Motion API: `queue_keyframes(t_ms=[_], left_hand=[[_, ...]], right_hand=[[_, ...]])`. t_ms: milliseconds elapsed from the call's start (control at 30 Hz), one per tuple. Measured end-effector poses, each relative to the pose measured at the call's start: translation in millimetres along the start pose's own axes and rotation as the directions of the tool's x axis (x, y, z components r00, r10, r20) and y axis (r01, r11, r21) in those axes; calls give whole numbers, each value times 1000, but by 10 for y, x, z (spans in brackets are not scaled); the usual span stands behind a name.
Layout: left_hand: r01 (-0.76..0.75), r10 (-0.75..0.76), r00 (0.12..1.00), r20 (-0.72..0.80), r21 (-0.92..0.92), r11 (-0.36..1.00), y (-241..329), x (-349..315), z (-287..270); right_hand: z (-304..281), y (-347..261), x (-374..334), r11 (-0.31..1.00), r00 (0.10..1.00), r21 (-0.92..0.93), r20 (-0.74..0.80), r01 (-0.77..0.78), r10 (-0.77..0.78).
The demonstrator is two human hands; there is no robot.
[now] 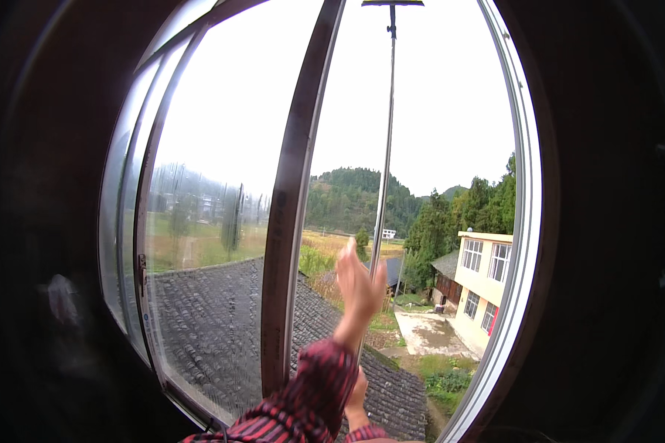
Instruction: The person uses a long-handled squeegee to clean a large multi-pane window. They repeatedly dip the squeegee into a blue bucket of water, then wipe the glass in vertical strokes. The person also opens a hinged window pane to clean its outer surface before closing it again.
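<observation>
A long-handled squeegee (388, 140) stands nearly upright in the open right half of a window, its dark blade at the top edge of view. My left hand (360, 289) is raised beside the pole, fingers stretched up and thumb apart; it looks slightly blurred and is not wrapped round the pole. Lower down, my right hand (357, 399) closes round the lower pole, partly hidden behind my left sleeve (314, 387). Both sleeves are red and black striped.
A sliding window pane (207, 295) with wet streaks fills the left side, bounded by a dark brown upright (295, 184). A pale frame (528, 221) edges the opening at right. Outside lie a grey tiled roof (391, 391), a cream building (480, 288) and wooded hills (355, 196).
</observation>
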State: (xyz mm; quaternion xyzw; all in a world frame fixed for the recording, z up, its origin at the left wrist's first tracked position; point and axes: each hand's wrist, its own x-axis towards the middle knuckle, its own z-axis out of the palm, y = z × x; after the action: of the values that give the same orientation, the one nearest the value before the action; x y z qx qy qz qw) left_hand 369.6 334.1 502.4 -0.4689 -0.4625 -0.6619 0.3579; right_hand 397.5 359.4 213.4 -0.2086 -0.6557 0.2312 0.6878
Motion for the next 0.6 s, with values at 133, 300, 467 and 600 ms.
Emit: queue_keyframes(t_ms=[133, 300, 467, 600], left_hand=[[-219, 255, 952, 171, -201, 955, 287, -1080, -932], [-191, 277, 922, 271, -303, 934, 365, -1102, -1953], [-195, 221, 969, 111, -208, 958, 124, -989, -2668], [-53, 59, 996, 71, -78, 996, -80, -1053, -2981]], right_hand=[[310, -278, 1144, 443, 924, 819, 258, -365, 283], [439, -756, 2428, 923, 994, 383, 109, -43, 2], [531, -1610, 3376, 902, 994, 428, 112, -48, 0], [569, -2019, 3655, 884, 990, 463, 140, -64, -2]])
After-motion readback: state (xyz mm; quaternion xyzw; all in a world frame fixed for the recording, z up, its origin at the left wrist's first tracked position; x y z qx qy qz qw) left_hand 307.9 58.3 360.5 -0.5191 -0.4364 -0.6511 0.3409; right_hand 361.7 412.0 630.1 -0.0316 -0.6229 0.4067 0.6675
